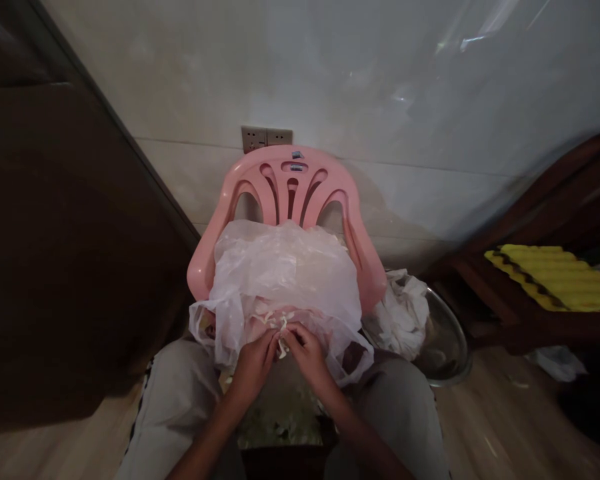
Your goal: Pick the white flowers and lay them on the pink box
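A pink plastic chair (296, 162) faces me, with a translucent white plastic bag (285, 260) spread over its seat. At the bag's near edge, small pale strips (269, 317) lie scattered. My left hand (258, 355) and my right hand (304, 350) meet there, fingertips close together. Between them is a pale, thin, curled piece (283, 324), pinched by the fingers of both hands. Below my hands, between my knees, a container (280, 417) has greenish bits in it; its details are dim.
To the right, a metal basin (460, 340) holds a crumpled white bag (405, 317). A dark wooden chair (485, 287) with a yellow ridged pad (560, 277) stands farther right. A dark panel (70, 253) rises at left. Wall sockets (267, 138) sit behind the pink chair.
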`<state>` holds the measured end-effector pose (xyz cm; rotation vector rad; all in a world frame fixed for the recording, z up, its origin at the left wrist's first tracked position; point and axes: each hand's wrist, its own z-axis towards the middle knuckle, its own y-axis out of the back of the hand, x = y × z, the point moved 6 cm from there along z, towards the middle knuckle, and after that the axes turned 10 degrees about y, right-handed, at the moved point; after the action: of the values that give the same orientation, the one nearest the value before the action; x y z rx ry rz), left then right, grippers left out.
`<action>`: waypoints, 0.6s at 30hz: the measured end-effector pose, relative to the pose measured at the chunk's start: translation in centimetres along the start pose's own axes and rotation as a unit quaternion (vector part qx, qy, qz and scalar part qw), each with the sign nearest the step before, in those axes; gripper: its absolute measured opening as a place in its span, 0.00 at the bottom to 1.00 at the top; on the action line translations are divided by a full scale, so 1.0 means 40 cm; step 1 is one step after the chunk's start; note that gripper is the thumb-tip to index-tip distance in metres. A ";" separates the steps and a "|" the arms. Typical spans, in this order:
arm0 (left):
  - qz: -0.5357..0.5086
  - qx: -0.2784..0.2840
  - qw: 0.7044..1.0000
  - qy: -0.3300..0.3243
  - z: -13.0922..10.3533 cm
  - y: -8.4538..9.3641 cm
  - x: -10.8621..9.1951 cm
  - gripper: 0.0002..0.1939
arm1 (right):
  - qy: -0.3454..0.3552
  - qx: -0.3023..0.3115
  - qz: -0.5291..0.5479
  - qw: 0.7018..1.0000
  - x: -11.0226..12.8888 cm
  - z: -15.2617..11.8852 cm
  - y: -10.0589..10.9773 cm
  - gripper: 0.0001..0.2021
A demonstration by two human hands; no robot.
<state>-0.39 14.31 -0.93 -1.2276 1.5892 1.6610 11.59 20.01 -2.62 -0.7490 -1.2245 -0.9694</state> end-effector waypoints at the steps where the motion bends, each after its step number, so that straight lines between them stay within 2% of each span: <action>1: 0.013 -0.001 1.000 -0.007 0.001 0.000 0.001 0.16 | 0.002 0.002 -0.003 1.000 0.003 -0.001 -0.001 0.13; 5: 0.078 0.012 0.996 -0.030 0.006 -0.005 0.000 0.15 | 0.011 0.008 -0.026 1.000 0.008 -0.003 -0.002 0.12; 9: 0.125 0.008 0.992 -0.008 0.009 -0.008 0.005 0.15 | 0.026 0.022 -0.066 0.997 0.012 -0.004 -0.005 0.10; 13: 0.060 -0.075 0.994 0.057 0.016 0.029 0.029 0.12 | 0.034 -0.011 -0.128 0.991 0.024 -0.002 0.022 0.08; 18: -0.050 -0.187 0.976 0.102 0.014 0.105 0.051 0.13 | 0.026 -0.138 -0.148 0.979 0.039 0.010 0.117 0.07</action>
<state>-5.06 13.71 -0.75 -1.6867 1.3355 1.8744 15.74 22.03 -0.86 -0.7623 -1.1901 -1.4176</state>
